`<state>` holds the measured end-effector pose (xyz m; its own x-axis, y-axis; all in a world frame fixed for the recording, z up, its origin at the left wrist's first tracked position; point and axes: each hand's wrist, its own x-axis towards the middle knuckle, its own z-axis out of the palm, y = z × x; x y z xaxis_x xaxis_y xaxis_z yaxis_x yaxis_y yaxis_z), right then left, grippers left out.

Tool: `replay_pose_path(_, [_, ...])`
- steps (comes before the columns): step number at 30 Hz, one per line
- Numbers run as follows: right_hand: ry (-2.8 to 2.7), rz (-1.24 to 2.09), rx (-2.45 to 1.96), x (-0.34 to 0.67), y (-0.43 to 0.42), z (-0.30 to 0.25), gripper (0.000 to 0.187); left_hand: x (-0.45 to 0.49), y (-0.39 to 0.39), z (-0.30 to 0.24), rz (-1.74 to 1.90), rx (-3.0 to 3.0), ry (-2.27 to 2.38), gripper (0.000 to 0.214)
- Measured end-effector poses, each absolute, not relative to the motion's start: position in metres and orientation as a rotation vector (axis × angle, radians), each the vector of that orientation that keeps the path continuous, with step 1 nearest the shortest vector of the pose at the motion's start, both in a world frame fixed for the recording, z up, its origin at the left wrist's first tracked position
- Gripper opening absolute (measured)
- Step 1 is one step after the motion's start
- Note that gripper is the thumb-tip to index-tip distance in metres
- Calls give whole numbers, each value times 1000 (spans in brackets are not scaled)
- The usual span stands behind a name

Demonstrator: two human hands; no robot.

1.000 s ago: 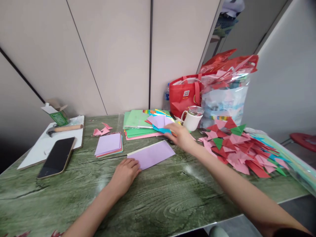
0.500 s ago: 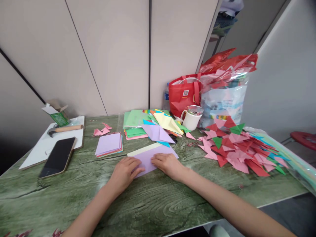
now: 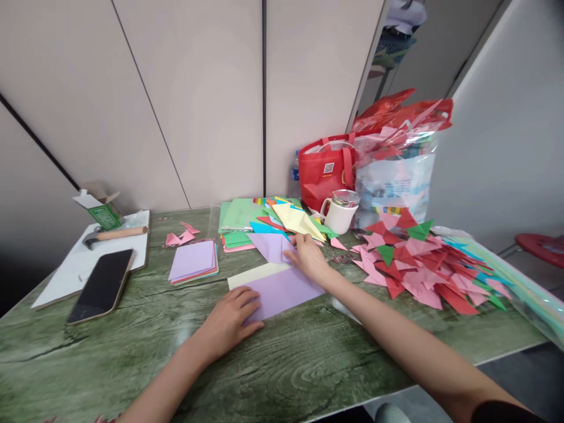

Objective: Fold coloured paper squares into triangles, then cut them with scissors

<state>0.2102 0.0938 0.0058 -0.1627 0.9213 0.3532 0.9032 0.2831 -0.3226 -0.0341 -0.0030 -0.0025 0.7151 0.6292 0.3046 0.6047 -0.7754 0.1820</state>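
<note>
A purple sheet of paper (image 3: 286,291) lies on the table in front of me, with a cream strip (image 3: 253,274) along its far edge. My left hand (image 3: 235,314) rests on the sheet's left end, fingers laid out and thumb apart. Beyond the sheet, my right hand (image 3: 308,257) has its fingers curled onto a folded purple paper piece (image 3: 265,245), covering its right side. Folded yellow paper (image 3: 296,220) and blue paper lie just behind that hand. To the left sits a stack of square paper (image 3: 191,261), purple on top.
A phone (image 3: 101,286) and a hammer (image 3: 117,235) lie at left, beside a small green box (image 3: 103,212). A lidded white mug (image 3: 340,212) stands before a red bag (image 3: 324,170). Folded red, pink and green pieces (image 3: 418,261) form a heap at right.
My right hand has left the purple sheet and moved away from me onto the folded purple piece. My left hand has shifted slightly nearer to me, still on the sheet.
</note>
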Motion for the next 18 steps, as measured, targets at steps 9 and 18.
replay_pose_path(9, [-2042,102,-1607,190,94,12,35,-32,-6,-4,530,2943,1042,21])
replay_pose_path(18, [-1950,-42,-1782,222,150,86,37,-29,-8,-1,581,2928,1058,18])
